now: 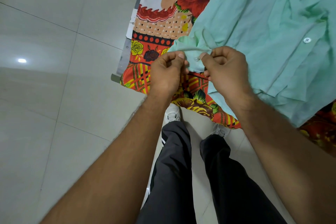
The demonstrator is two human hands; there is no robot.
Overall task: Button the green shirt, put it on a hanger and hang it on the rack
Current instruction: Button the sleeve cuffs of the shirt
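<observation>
1. I have the green shirt [263,23] lying spread on a table covered with a floral cloth [160,29]. Most of it lies up and to the right of my hands, and one corner of it is pulled toward me at the table's near edge.
2. My left hand [166,72] has its grip closed on the shirt fabric, thumb and forefinger pinching the edge just left of a small white button [196,58].
3. My right hand [227,71] is likewise clamped on the fabric, its thumb touching the cloth right beside that button on the other side.
4. The button sits between the two thumbs, so both hands are equally near. The strip I hold runs left to right between them.
5. I judge this to be the buttoning step, at an early stage: a second button [307,40] further along the placket looks unfastened, well apart to the upper right.
6. The next move turns on pushing the button through its hole. I cannot see the hole itself.
7. I see no hanger or rack from here.
</observation>
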